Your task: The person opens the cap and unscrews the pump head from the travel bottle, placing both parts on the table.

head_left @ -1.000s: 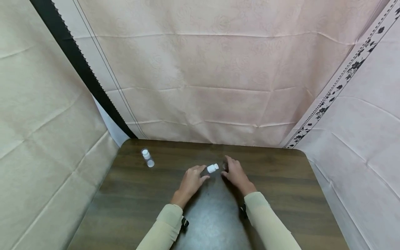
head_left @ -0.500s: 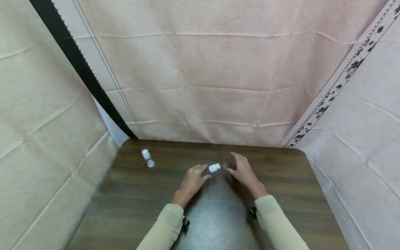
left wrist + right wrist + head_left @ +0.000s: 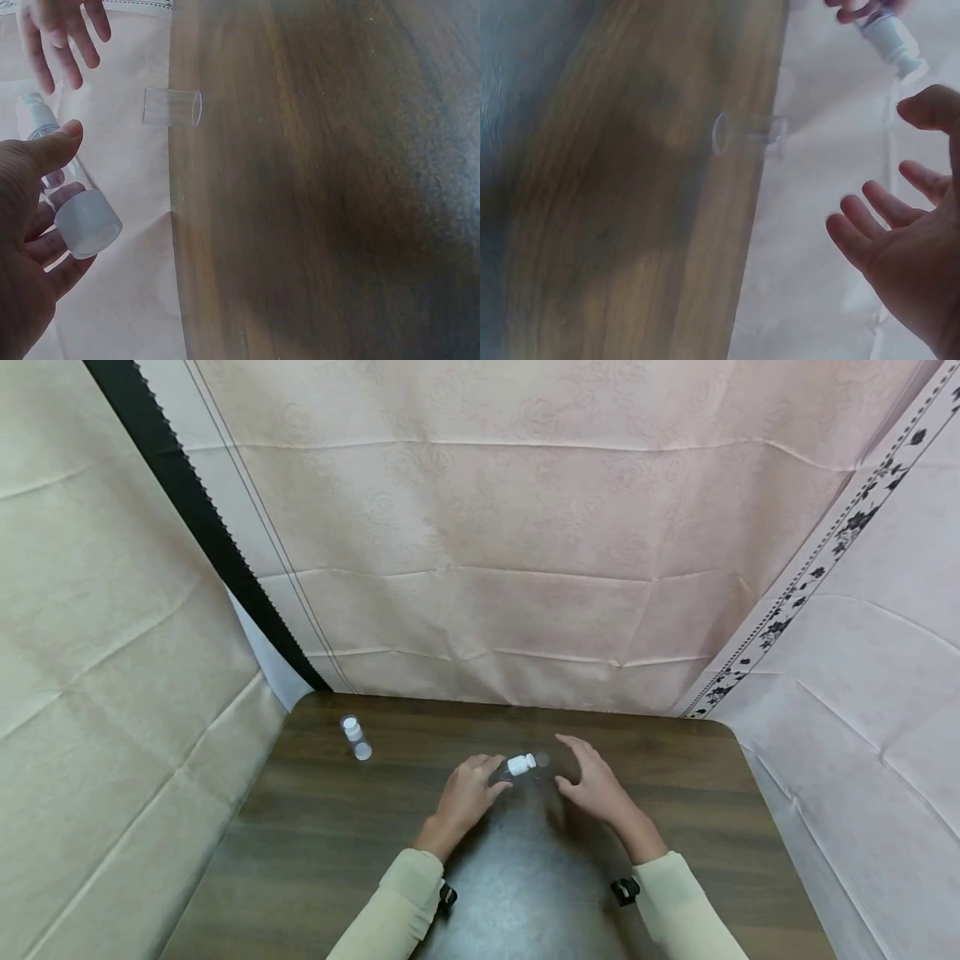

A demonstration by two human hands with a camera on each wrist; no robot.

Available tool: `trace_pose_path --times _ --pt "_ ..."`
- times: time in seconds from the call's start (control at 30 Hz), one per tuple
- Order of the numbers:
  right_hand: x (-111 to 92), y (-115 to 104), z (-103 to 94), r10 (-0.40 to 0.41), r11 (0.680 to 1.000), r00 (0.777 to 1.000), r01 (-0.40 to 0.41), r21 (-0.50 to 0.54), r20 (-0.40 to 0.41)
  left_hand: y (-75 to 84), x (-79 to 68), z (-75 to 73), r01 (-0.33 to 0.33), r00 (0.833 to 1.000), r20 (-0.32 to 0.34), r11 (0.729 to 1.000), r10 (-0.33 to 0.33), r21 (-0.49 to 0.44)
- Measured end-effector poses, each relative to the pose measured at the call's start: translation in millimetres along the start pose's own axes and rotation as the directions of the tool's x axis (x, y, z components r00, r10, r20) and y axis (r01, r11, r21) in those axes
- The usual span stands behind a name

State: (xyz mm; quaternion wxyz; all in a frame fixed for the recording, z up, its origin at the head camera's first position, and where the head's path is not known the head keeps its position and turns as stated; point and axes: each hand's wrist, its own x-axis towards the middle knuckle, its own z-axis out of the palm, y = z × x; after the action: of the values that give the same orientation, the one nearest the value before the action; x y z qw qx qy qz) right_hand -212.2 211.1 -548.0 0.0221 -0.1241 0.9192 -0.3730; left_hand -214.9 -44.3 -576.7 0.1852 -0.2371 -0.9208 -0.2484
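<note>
Your left hand (image 3: 463, 793) grips the white-topped clear bottle (image 3: 519, 765) at a tilt. Your right hand (image 3: 600, 787), fingers spread and unloaded, is near the transparent cap (image 3: 171, 107) standing on the table (image 3: 300, 860).

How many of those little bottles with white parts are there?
2. The held bottle is in the person's left hand; the second bottle is on the table, near its far left corner. I see no others.

Head view looked forward and down from well back, table (image 3: 337, 843) at six o'clock. Wrist views, close in, shared the bottle (image 3: 77, 178): left's nine o'clock, right's two.
</note>
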Motion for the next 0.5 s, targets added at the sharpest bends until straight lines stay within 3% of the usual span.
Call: trace_pose_path --times 0.3,0.5 --pt "-8.7 -20.9 4.2 -0.056 0.983 0.998 0.062 0.174 -0.04 5.4 -1.1 -2.3 -0.063 0.998 -0.021 0.996 0.064 0.059" --pt "-5.9 -30.1 13.5 -0.008 0.959 1.0 0.01 0.282 -0.009 9.3 -1.7 -1.1 -0.107 0.994 -0.02 0.989 0.109 0.105"
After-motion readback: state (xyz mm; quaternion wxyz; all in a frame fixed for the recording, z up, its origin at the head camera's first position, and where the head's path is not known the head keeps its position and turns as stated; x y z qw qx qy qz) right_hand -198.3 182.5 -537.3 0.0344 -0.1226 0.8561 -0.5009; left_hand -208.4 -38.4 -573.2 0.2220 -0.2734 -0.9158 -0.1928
